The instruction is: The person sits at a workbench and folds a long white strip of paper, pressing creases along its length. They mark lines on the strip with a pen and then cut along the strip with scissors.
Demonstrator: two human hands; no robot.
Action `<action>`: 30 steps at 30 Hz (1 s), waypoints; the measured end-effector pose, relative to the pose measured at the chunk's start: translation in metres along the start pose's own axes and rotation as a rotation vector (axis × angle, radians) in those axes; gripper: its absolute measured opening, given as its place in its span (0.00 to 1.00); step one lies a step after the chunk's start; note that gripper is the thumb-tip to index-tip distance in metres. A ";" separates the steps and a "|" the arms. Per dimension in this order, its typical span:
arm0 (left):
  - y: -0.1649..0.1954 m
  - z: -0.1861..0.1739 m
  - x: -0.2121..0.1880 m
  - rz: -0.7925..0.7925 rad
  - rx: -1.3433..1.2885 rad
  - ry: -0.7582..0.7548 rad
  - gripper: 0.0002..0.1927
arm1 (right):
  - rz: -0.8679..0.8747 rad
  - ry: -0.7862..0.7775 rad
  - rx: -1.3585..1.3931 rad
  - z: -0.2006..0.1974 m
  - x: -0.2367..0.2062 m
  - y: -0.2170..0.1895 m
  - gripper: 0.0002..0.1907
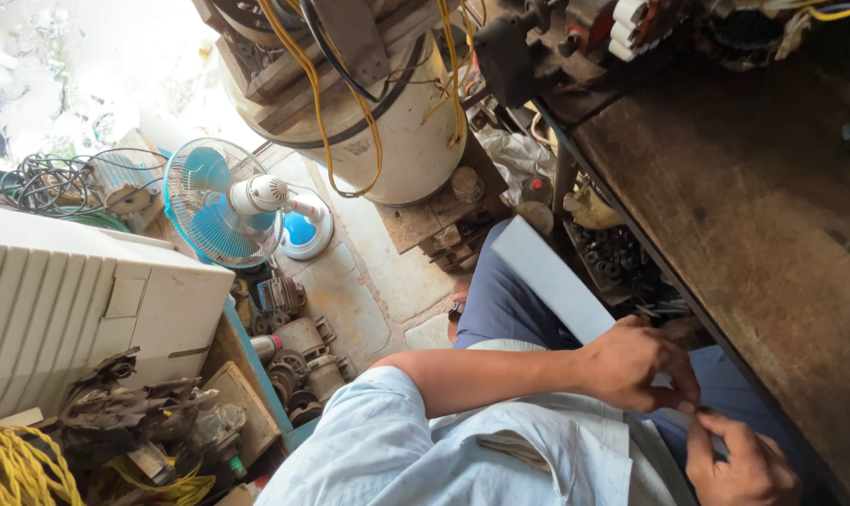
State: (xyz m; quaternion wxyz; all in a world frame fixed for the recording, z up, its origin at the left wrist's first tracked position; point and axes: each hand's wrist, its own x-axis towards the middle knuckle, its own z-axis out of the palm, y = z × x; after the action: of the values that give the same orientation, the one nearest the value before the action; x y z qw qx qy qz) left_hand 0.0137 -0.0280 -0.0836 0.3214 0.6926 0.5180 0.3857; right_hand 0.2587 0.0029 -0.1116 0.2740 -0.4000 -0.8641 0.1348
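Note:
My left hand (635,365) reaches across my lap from a light blue sleeve and closes its fingertips on a long white flat strip (548,276), which looks like stiff paper. The strip runs from over my blue trousers (500,309) down under that hand. My right hand (739,459) is at the bottom right, just below the left, with its thumb and fingers pinching the near end of the same strip. Both hands meet close to the edge of the dark wooden workbench (753,215). The strip's near end is mostly hidden by my fingers.
A blue table fan (223,201) stands on the tiled floor by a white drum (401,141) with yellow wires (317,103). A cream ribbed casing (69,300), motor parts (298,361) and coiled yellow wire (17,464) crowd the left. Machine parts (575,33) sit at the bench's far end.

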 end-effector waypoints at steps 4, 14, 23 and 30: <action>-0.011 0.011 0.006 -0.154 -0.177 -0.109 0.09 | -0.102 -0.029 -0.035 -0.002 0.006 -0.004 0.06; -0.007 0.030 -0.007 0.053 0.115 0.092 0.08 | 0.075 -0.127 -0.132 -0.007 0.015 -0.011 0.10; 0.000 0.017 0.008 0.185 0.335 0.033 0.27 | 0.005 -0.207 -0.162 -0.018 0.016 -0.014 0.07; 0.012 -0.009 0.010 0.066 -0.124 0.044 0.08 | -0.029 -0.087 -0.002 -0.042 0.036 -0.043 0.07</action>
State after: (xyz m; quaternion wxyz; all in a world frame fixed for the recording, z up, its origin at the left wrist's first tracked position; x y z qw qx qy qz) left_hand 0.0138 -0.0209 -0.0668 0.3391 0.6796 0.4769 0.4424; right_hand 0.2374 0.0040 -0.0450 0.2379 -0.3813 -0.8811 0.1471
